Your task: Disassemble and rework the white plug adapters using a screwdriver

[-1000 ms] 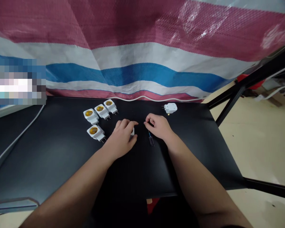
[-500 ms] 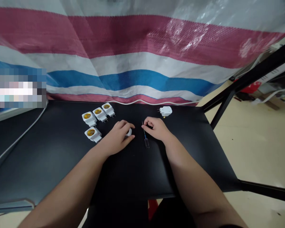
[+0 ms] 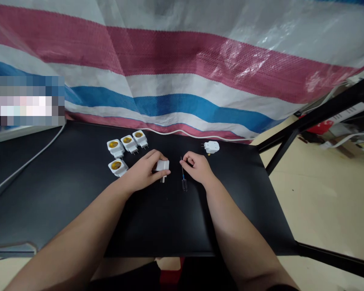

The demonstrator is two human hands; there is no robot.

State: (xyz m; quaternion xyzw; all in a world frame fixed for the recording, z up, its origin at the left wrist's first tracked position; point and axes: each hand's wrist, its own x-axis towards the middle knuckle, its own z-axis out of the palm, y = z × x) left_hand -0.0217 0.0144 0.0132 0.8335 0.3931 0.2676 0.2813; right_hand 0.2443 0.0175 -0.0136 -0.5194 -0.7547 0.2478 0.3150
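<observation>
Four yellow-socket adapters (image 3: 115,148) lying left of small screwdriver (image 3: 184,180), looking finished; left hand (image 3: 141,171) clamping white plug housing (image 3: 162,165) beside screwdriver; right hand (image 3: 197,167) curling just above it, grip unclear; one more housing (image 3: 211,147) sitting beyond.

I'm in a makeshift workroom: a striped woven plastic tarp (image 3: 182,68) hangs behind my black folding table (image 3: 48,186), above a bare, scuffed floor (image 3: 321,202).

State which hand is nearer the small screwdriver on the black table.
Right. The right hand sits just beside the small screwdriver; the left hand is farther off to its left, holding a white plug adapter.
</observation>
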